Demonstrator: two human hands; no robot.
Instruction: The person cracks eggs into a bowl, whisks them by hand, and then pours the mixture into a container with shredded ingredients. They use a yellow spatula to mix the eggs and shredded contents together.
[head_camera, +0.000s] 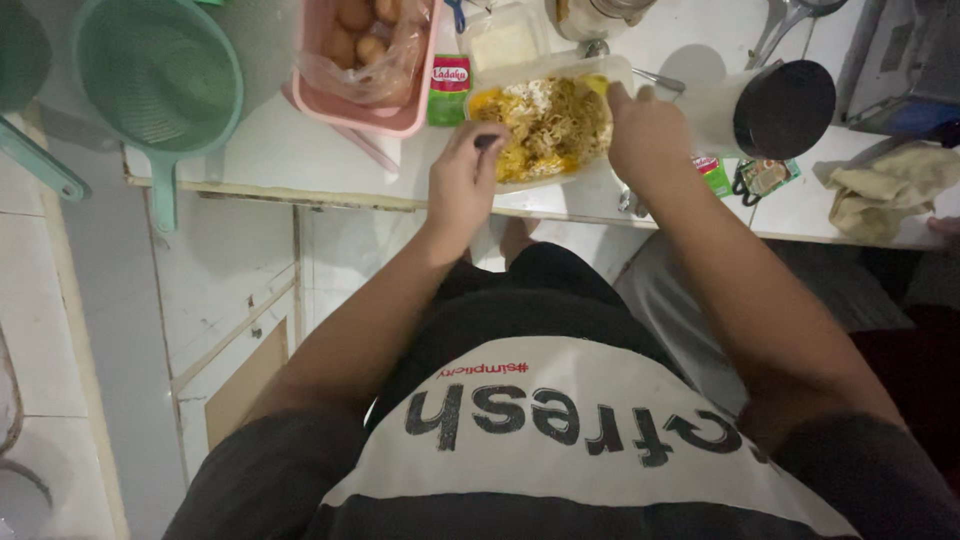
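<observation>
Black-and-white printed shirt (560, 440) fills the lower frame, nearest the lens. White tiled counter (290, 155) spans the top. Green plastic colander (160, 75), upper left. Pink plastic tub of eggs in a bag (365, 60), top centre. Black round pot (785, 108), upper right. Clear rectangular tray of yellow noodles (545, 120), top centre. Left hand (465, 175) pinches a small dark utensil over it; right hand (645, 130) grips its right rim.

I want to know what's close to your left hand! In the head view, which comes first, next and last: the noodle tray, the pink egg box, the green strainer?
From the left hand:
1. Noodle tray: touching it, just right.
2. Pink egg box: up and left.
3. Green strainer: far left.
</observation>
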